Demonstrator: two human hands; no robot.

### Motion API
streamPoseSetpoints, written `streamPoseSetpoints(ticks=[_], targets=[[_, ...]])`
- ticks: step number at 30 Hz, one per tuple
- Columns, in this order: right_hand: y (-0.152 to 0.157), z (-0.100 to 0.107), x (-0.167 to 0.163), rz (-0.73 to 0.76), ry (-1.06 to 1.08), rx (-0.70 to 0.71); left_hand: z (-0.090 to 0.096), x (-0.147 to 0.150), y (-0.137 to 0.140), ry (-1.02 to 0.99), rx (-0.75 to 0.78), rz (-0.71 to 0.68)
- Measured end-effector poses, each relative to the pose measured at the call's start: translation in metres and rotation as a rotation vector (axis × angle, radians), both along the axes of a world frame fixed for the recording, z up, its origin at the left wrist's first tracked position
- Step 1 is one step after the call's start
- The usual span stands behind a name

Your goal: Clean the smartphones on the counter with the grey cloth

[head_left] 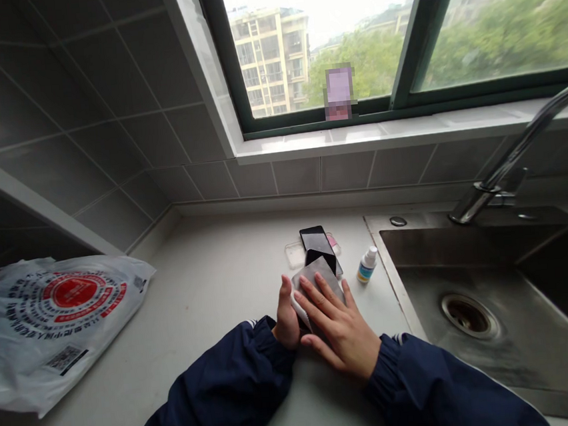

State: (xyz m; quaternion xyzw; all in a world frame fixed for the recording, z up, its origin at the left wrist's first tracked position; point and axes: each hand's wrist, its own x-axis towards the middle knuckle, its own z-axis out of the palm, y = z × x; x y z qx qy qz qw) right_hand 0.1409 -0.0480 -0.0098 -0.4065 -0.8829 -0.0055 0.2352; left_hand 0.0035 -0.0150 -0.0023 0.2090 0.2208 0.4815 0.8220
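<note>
A thin grey wiping cloth [322, 269] with a pale, jagged edge is between my hands, just above the counter. My left hand [286, 316] supports it from the left, thumb raised, the other fingers hidden under the cloth. Whether something else lies beneath it cannot be seen. My right hand [336, 325] lies flat on top of the cloth with its fingers spread. Directly beyond, a black smartphone [314, 237] rests on the counter, its near part covered by the cloth. A clear phone case [295, 255] shows beside the phone. Right of them stands a small white spray bottle [367, 264] with a coloured label.
The stainless steel sink [510, 298] with a curved faucet [518, 137] borders the white counter [209, 267] on the right. A white plastic bag [63, 321] with red print occupies the left side. Behind run a tiled wall and a window sill [381, 130].
</note>
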Motion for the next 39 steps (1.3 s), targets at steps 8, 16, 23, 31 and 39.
streamPoseSetpoints(ticks=[8, 16, 23, 31, 39], targets=[[-0.003, 0.002, -0.001, 0.061, -0.021, -0.010, 0.016, 0.001, 0.007, -0.084, 0.102, 0.116], [-0.004, 0.007, 0.000, 0.124, 0.007, -0.039, 0.022, -0.006, 0.011, -0.057, 0.023, 0.173], [-0.002, 0.001, 0.000, 0.095, -0.040, -0.015, 0.017, -0.007, 0.012, -0.045, -0.011, 0.146], [0.000, -0.006, -0.001, -0.022, -0.033, 0.033, 0.009, 0.001, 0.009, -0.002, 0.176, 0.074], [0.004, -0.007, 0.003, -0.147, -0.010, 0.077, -0.004, 0.001, 0.004, 0.111, 0.377, -0.051]])
